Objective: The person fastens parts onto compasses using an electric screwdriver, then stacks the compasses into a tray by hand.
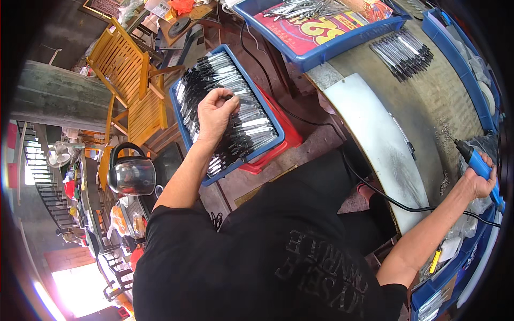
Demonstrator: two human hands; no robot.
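From the head camera, I see the left hand above the blue tray, fingers bent and their tips drawn together; something dark shows at them, but I can't tell whether it is held. Slim black-and-silver pens fill the tray below that hand. Well to its right, my right hand is wrapped around a blue handheld tool, whose dark tip points away from the body. A black cord crosses by the right forearm. Left of that hand lies a white board; farther ahead, more pens lie in a loose bundle.
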